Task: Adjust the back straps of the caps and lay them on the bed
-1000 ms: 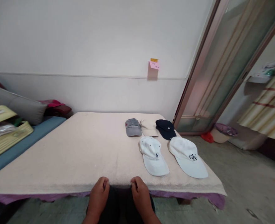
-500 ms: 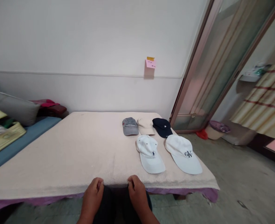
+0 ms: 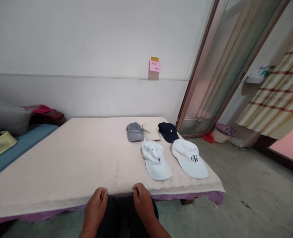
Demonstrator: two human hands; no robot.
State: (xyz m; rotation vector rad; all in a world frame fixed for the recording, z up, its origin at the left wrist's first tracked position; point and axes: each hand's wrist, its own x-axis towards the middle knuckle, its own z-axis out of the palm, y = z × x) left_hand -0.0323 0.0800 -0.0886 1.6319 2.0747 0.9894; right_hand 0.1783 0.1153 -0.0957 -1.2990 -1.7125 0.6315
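Note:
My left hand [image 3: 96, 202] and my right hand [image 3: 142, 198] rest over my knees at the front edge of the cloth-covered table [image 3: 91, 155]. Both have their fingers curled closed, and no object shows in either. Nearest my right hand is a white cap [image 3: 156, 162] with a small dark figure on its front. Beside it lies a larger white cap [image 3: 189, 158] with dark letters. Behind these sit a grey cap [image 3: 134, 132], a beige cap [image 3: 151, 131] and a navy cap [image 3: 168, 132], side by side; all the brims point toward the front.
A pink note [image 3: 154, 65] is taped to the white wall. At the left are a grey cushion [image 3: 7, 117] and a yellow basket [image 3: 2, 145] on a blue surface. To the right stand a sliding door [image 3: 208, 76], a bin [image 3: 222, 134] and a striped curtain [image 3: 272, 96].
The view has turned slightly to the right, so things sit a little further left. My hands stay curled at the table edge, and the caps keep their places.

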